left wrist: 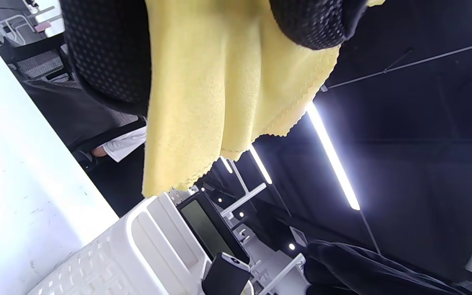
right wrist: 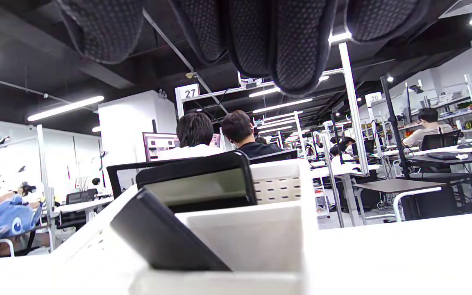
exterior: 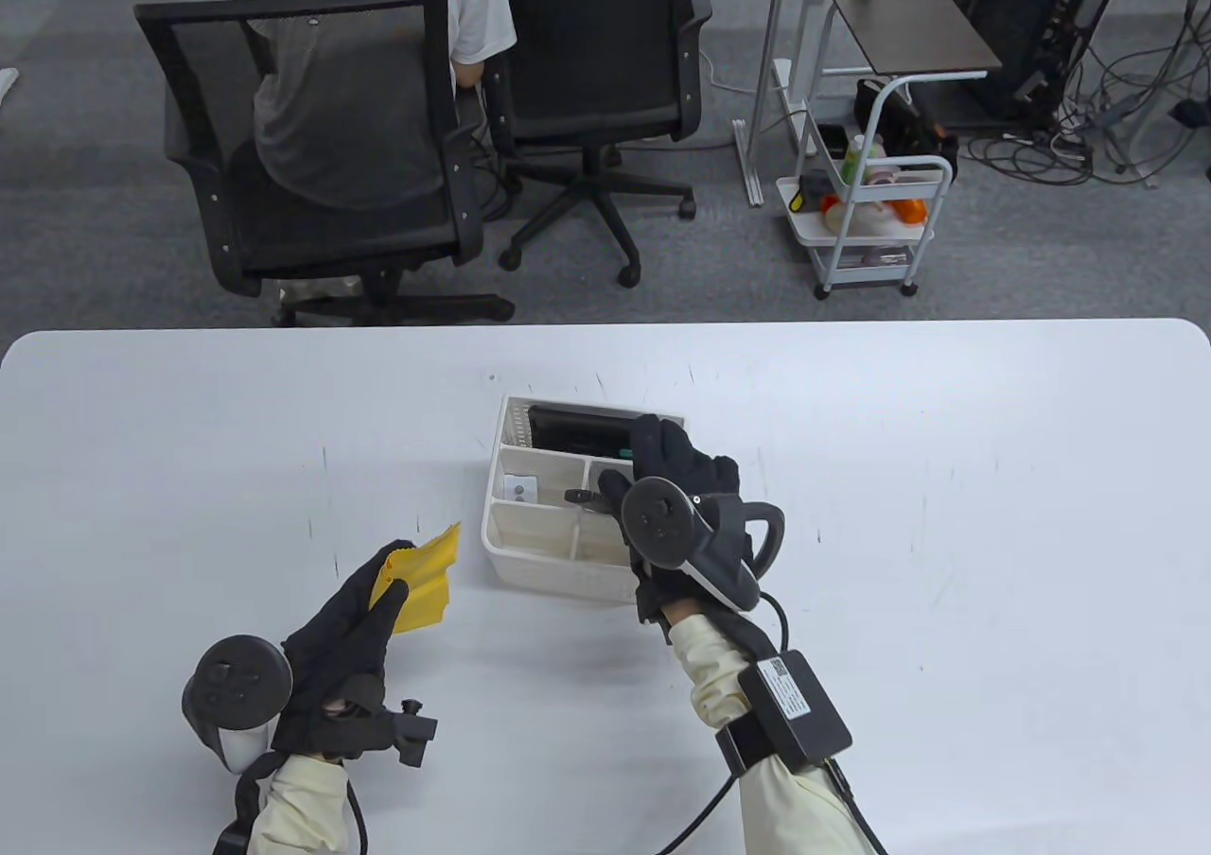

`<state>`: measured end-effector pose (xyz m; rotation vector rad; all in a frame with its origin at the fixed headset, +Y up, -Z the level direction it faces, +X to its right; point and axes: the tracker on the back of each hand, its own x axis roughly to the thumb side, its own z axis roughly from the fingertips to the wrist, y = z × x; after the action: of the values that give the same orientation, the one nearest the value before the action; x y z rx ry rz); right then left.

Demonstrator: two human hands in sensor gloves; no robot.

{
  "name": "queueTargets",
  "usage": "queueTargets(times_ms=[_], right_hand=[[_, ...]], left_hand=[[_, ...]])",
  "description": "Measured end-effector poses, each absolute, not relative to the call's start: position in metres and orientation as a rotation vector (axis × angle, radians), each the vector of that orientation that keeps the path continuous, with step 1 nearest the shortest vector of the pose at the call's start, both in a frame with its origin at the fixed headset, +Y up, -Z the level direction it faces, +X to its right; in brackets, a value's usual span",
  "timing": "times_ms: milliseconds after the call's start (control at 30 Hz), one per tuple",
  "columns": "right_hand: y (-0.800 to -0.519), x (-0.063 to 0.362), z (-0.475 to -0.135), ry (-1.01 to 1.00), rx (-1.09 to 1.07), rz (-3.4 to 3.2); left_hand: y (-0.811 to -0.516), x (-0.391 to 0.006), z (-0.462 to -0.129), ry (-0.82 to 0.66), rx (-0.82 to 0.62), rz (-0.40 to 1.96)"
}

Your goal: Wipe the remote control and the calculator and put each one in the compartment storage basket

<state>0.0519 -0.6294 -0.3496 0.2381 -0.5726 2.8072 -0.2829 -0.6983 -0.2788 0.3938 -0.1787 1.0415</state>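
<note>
Hovering over the basket, the right hand has its fingers hanging straight and loose, released, holding nothing. The calculator stands on edge in the long far compartment, its screen showing above the rim in both wrist views. A second dark item, most likely the remote, leans tilted in a near compartment in the right wrist view; from the table view only a small dark bit shows beside the right hand, so which compartment it sits in I cannot tell for sure. The left hand rests low on the desk, well left of the basket, its fingers pinching the yellow cloth, which hangs free in the left wrist view.

By my judgement both things are already stowed, and the step in hand is letting go after the last placement. The next move calls for drawing the right hand up and back without catching the leaning remote or the basket wall, then setting the cloth down.

Open room is generous: bare desk lies to the right of the basket and toward the near edge, and the left hand sits apart from the basket. The far desk edge is well beyond the basket, so nothing stands near a drop.
</note>
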Motion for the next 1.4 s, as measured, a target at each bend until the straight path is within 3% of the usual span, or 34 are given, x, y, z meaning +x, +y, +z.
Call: queueTargets(times_ms=[200, 500, 767, 1100, 1200, 1400], right_hand=[[-0.647, 0.069, -0.303, -0.457, 0.323, 2.814], [-0.702, 0.084, -0.258, -0.215, 0.302, 2.855], [-0.721, 0.090, -0.250, -0.285, 0.345, 2.890], [-0.730, 0.090, -0.247, -0.164, 0.357, 2.849], [-0.730, 0.091, -0.246, -0.162, 0.364, 2.847], [-0.731, 0.095, -0.247, -0.136, 0.330, 2.833]], left_hand=[[-0.701, -0.279, -0.281, -0.197, 0.358, 1.032], [-0.702, -0.269, -0.278, -0.220, 0.332, 0.999], [-0.687, -0.252, -0.282, -0.279, 0.324, 0.945], [-0.657, -0.213, -0.335, -0.283, 0.157, 0.813], [-0.657, -0.198, -0.351, -0.311, 0.062, 0.748], [-0.676, -0.178, -0.373, -0.260, 0.032, 0.529]])
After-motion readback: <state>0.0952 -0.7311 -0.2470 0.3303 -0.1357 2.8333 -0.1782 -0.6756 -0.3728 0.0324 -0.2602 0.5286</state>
